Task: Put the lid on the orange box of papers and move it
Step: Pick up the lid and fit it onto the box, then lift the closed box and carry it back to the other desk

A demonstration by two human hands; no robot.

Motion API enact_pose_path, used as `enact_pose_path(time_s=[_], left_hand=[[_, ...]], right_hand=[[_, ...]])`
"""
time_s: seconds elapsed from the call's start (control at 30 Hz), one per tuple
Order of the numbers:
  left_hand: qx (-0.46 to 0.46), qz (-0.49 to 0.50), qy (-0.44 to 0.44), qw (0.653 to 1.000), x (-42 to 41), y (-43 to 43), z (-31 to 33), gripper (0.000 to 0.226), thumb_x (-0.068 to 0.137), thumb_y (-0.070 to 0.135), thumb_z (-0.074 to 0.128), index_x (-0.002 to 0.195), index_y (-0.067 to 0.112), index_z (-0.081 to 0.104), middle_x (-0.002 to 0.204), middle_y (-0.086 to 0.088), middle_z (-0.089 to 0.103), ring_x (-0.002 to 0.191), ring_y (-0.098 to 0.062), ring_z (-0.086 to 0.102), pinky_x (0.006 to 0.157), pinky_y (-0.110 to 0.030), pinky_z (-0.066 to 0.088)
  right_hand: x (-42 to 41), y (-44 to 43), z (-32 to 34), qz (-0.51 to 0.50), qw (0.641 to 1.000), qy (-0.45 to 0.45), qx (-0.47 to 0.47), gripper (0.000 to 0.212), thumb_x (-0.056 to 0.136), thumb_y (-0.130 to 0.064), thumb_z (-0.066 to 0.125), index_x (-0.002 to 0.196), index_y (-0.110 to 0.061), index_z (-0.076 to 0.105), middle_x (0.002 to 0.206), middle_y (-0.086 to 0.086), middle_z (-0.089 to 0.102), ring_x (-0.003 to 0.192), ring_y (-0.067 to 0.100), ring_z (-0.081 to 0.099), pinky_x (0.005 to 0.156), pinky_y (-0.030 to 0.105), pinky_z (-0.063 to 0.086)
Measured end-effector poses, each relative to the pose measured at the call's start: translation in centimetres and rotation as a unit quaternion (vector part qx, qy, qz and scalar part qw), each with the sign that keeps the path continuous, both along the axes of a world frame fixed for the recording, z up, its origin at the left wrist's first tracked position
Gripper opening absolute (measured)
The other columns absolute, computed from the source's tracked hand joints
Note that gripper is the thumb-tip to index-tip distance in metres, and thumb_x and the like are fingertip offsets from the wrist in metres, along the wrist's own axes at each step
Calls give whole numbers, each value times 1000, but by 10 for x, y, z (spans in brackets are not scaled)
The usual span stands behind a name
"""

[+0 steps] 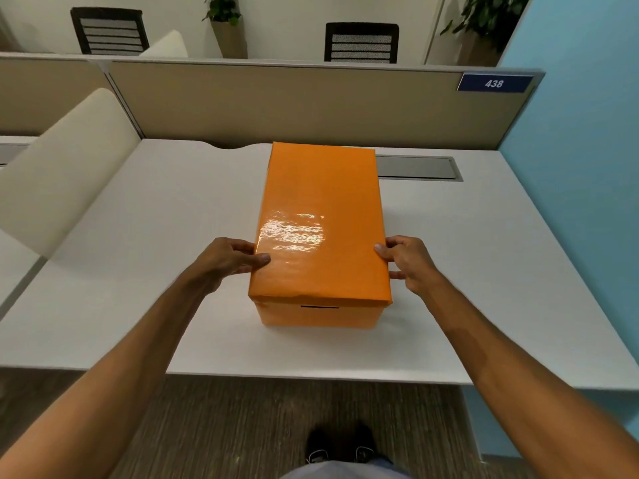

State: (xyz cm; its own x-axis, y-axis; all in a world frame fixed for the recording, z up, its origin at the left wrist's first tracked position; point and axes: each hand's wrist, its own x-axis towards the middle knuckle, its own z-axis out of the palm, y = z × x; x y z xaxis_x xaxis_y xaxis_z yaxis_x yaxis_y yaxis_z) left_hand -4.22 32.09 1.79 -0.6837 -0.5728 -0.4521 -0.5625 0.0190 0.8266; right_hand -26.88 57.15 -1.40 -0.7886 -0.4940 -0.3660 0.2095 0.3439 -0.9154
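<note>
An orange box (318, 314) stands on the white desk (155, 236), its long side running away from me. A glossy orange lid (320, 216) covers its top and hides the papers inside. My left hand (230, 262) holds the lid's left edge near the front corner, thumb on top and fingers down the side. On the right edge near the front, my right hand (409, 262) grips the lid the same way. A dark slot shows in the box's front wall.
A beige partition (294, 102) runs behind the desk, with a blue sign "438" (494, 83). A grey cable hatch (418, 167) lies behind the box at right. A cream chair back (65, 167) stands left; a blue wall (587, 150) is right.
</note>
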Motion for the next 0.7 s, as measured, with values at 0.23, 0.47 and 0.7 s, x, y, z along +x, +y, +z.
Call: enact_pose_path(time_s=[0.23, 0.47, 0.7], left_hand=[[24, -1, -1, 1000, -1, -2, -12, 47, 82, 27, 75, 122, 4, 66, 114, -8, 71, 105, -27, 67, 86, -38, 55], [49, -22, 5, 999, -1, 2, -19, 48, 90, 28, 67, 132, 7, 59, 122, -9, 67, 107, -27, 66, 91, -43, 54], [65, -11, 34, 997, -10, 3, -22, 53, 94, 29, 62, 142, 14, 47, 134, -9, 59, 119, -32, 59, 101, -52, 48]], right_hand=[[-1, -1, -5, -8, 1000, 1, 14, 7, 90, -22, 68, 95, -22, 63, 93, -6, 66, 83, 11, 63, 55, 29, 49], [3, -3, -11, 3, 997, 59, 53, 16, 95, -28, 61, 109, -19, 61, 106, 1, 64, 88, 20, 63, 69, 36, 52], [-5, -8, -9, -3, 998, 46, 37, 37, 92, -37, 65, 120, -14, 61, 113, 3, 65, 100, 25, 64, 76, 40, 53]])
